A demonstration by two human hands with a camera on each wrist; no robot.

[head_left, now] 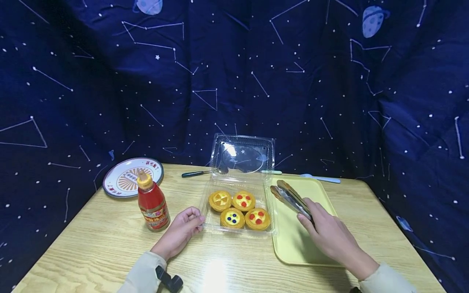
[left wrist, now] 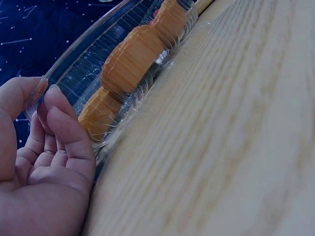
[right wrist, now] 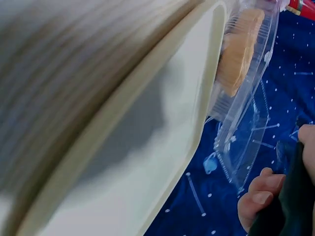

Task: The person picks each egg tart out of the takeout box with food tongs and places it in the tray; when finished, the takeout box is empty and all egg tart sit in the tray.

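A clear plastic container point(head_left: 206, 207) stands with its lid point(head_left: 243, 156) raised behind it. Inside are several toy-like tarts, one with blue dots point(head_left: 232, 218), two with red pieces point(head_left: 257, 219) and one with yellow wedges point(head_left: 220, 200). At the front left corner my left hand point(head_left: 185, 228) pinches the container's rim between thumb and fingers, also seen in the left wrist view. My right hand point(head_left: 326, 230) grips a pair of tongs point(head_left: 293, 199) over the yellow tray point(head_left: 300, 252). The tong tips point toward the container and hold nothing. In the right wrist view, the hand shows only partly at the edge.
A red sauce bottle point(head_left: 154, 205) with a yellow cap stands left of my left hand. Behind it leans a patterned plate point(head_left: 121, 173). A dark-handled utensil point(head_left: 193, 174), a pale green handle point(head_left: 272, 172) and a blue fork point(head_left: 326, 179) lie along the back, before a starry curtain.
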